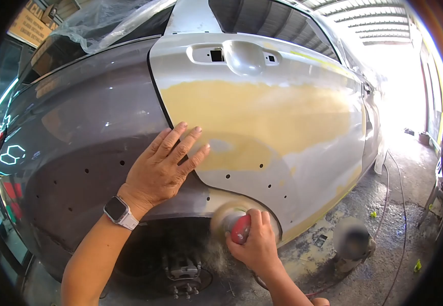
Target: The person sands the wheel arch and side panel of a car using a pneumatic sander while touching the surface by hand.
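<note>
My left hand [157,171] lies flat with fingers spread on the car body, across the seam between the dark grey rear panel [94,107] and the silver rear door [323,158]. A watch with a light strap [120,211] is on that wrist. My right hand [259,242] is wrapped round a red-topped orbital sander [240,229]. The sander's round pad, blurred, is against the bodywork at the wheel arch edge, below the door's curved seam. Dust hangs beneath it. Yellowish body filler [262,115] covers much of the door.
Below the arch, a bare wheel hub [183,273] shows in the dark wheel well. A blurred round container [351,239] stands on the dusty floor at right, near thin hoses [402,204]. Clear plastic sheeting [104,25] drapes the rear window.
</note>
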Demonstrator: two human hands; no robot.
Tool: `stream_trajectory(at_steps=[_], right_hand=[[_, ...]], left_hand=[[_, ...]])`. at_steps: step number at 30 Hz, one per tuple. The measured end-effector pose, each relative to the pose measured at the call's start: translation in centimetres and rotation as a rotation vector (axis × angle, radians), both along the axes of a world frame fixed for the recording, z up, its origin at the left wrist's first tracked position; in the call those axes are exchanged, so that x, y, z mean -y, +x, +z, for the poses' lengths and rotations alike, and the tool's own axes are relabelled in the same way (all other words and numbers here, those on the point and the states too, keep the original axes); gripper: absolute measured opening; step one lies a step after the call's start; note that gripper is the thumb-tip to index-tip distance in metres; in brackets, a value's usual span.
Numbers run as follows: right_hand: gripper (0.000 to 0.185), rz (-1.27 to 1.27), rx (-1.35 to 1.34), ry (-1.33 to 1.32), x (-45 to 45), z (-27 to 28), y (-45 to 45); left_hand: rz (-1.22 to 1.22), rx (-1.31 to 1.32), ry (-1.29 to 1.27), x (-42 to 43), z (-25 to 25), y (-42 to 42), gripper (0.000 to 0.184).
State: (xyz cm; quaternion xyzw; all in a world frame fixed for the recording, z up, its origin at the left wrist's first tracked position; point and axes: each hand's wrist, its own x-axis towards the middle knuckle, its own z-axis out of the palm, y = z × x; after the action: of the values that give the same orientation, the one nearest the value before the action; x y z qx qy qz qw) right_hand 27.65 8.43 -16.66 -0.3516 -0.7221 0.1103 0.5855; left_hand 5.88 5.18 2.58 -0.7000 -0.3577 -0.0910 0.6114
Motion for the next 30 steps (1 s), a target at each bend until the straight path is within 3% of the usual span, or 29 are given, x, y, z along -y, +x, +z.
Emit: stream_trajectory(at_steps=[7,17,20,23,26,30], right_hand=[[0.065,0.068,0.082,0.017,1.8,3.8,-2.2],[0.066,0.065,0.153,0.045,2.8,5.1,-3.2],[0.065,0.053,0.088,0.047,2.1,3.9,-3.1],[0.060,0.012,-0.038,-0.020,1.1,1.8,-1.7],[0.061,-0.058,-0.082,-0.028,-0.5,-1.1,-0.1],[0.060,-0.100,-0.193,-0.119,-1.6,-4.5,1.6]], left_hand=[[-0.007,0.024,-0.011,0.1,0.0,0.0,0.046],[-0.038,0.036,-0.015,0.1,0.2,-0.1,0.047],[-0.025,0.038,-0.003,0.1,0.1,0.0,0.043],[0.057,0.029,-0.057,0.7,0.3,0.3,0.056],[0.003,0.030,-0.008,0.5,0.1,0.7,0.044],[0.010,0.034,0.002,0.2,-0.1,0.8,0.044]])
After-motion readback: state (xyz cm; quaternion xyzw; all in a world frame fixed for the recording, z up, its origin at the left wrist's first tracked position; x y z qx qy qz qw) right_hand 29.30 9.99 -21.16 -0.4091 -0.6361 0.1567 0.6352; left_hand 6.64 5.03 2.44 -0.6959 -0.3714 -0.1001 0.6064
